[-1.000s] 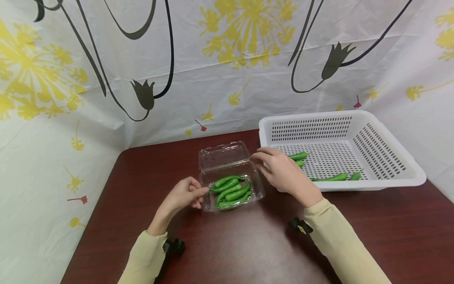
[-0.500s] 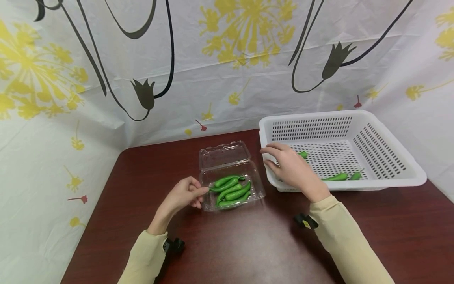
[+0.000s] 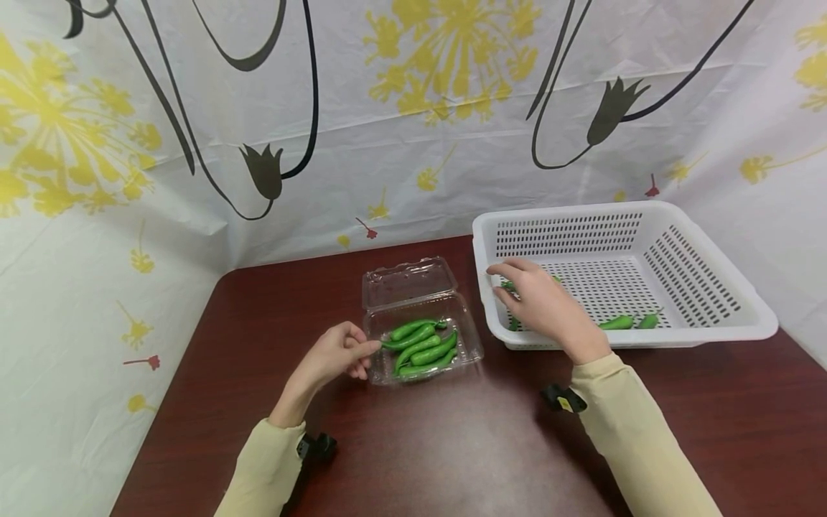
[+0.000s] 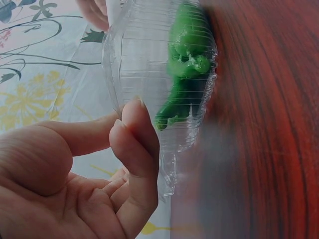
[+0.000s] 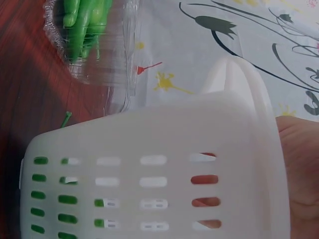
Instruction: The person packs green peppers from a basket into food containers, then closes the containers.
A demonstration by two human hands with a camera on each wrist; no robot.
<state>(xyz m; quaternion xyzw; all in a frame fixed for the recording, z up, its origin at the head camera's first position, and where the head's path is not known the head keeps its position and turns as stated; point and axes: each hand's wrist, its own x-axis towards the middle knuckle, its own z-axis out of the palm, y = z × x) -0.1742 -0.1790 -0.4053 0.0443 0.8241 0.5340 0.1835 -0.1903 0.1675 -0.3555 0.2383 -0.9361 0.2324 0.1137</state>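
My left hand (image 3: pixel 336 352) pinches the left rim of a clear plastic clamshell container (image 3: pixel 473 337), thumb against fingertips in the left wrist view. The container's lid (image 3: pixel 408 283) is folded back, and several green chili peppers (image 3: pixel 423 352) lie in its base. Over the left end of a white perforated basket (image 3: pixel 704 334) hovers my right hand (image 3: pixel 549 301), thumb and fingers spread apart with nothing between them. Part of the peppers below it is hidden by the hand. In the right wrist view, the basket's wall (image 5: pixel 149 129) hides most of the fingers, which show reddish through the slots.
More green peppers (image 3: pixel 617 322) lie in the basket near its front wall. The dark red wooden table (image 3: pixel 413 445) runs in front of both containers. Behind them hangs a white cloth (image 3: pixel 400 165) with flower prints.
My right hand has moved right from the container's right rim, over the basket's edge and into the space above the peppers. The left hand and the container have stayed in place.
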